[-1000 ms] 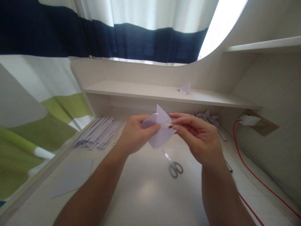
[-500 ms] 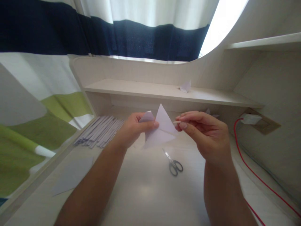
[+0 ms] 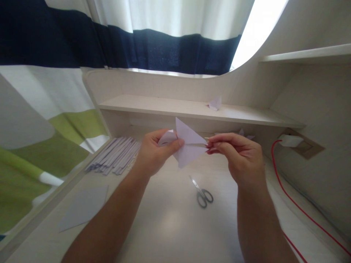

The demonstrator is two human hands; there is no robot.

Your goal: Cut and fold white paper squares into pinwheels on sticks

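Folded paper piece (image 3: 186, 146), pale lilac, with pointed flaps above and below, held in the air over the desk (image 3: 170, 226), between my two hands. My left hand (image 3: 153, 153) has its grip closed on the left side of the piece, thumb on the front face, fingers behind. My right hand (image 3: 236, 157) has its grip pinched narrow on a thin stick (image 3: 210, 138), whose tip sits at the right edge of the paper; whether it goes inside the fold, I cannot tell.

On the desk below the paper: scissors (image 3: 203, 193), blades shut, pointing up-left. Far left, a row of paper strips (image 3: 115, 155) laid side by side. Near left, a flat paper sheet (image 3: 85, 208). On the shelf (image 3: 246, 117) behind, a small folded paper (image 3: 215, 103). Right side: red cable (image 3: 298, 208) running along the desk up to a white plug (image 3: 290, 140).
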